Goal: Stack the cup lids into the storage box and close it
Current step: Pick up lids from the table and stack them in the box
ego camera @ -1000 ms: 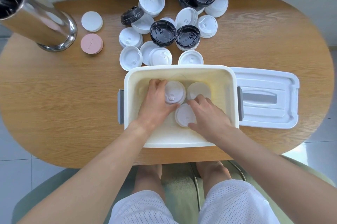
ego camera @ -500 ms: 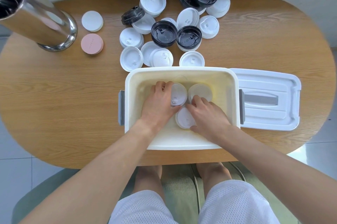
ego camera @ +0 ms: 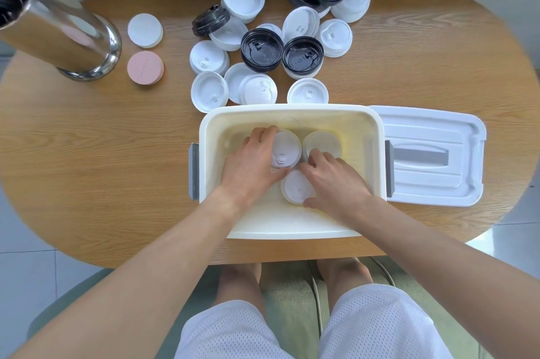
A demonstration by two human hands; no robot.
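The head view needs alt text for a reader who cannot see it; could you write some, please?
Both hands, left hand and right hand, arrange white lids inside an open storage box. Its lid lies beside it; more lids wait beyond.

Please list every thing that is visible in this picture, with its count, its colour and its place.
storage box: one, cream, open, at the table's near edge
box lid: one, white with grey handle, flat on the table, right of the box
lid stacks in the box: three, white, on the box floor
white cup lids: many, exact count unclear, loose and stacked beyond the box
black cup lids: several stacks, among the white ones
round pads: two, one pink and one white, left of the lids
metal cylinder: one, shiny, far left corner
table: one, wooden, oval
left hand: grips the left lid stack in the box
right hand: holds the near lid stack
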